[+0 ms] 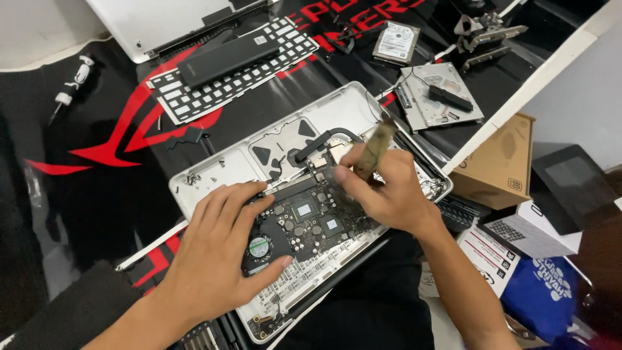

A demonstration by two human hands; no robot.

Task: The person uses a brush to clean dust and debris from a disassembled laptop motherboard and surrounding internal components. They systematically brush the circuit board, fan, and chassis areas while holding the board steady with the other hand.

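While the left hand (pixel 220 259) lies open on the dark circuit board (pixel 311 220), the right hand (pixel 382 191) grips a blurred olive brush (pixel 374 150) just above it.

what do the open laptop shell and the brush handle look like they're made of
Laptop shell: probably aluminium, going by its pale silver matte surface. Brush handle in the right hand: looks like wood, tan and dull, though blur leaves it uncertain.

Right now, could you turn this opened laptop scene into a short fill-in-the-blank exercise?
1. The left hand rests beside the round black ____ with a green centre.
2. The right hand holds a thin blurred ____.
3. The dark circuit board sits inside a ____ metal laptop shell.

Missing: fan; brush; silver
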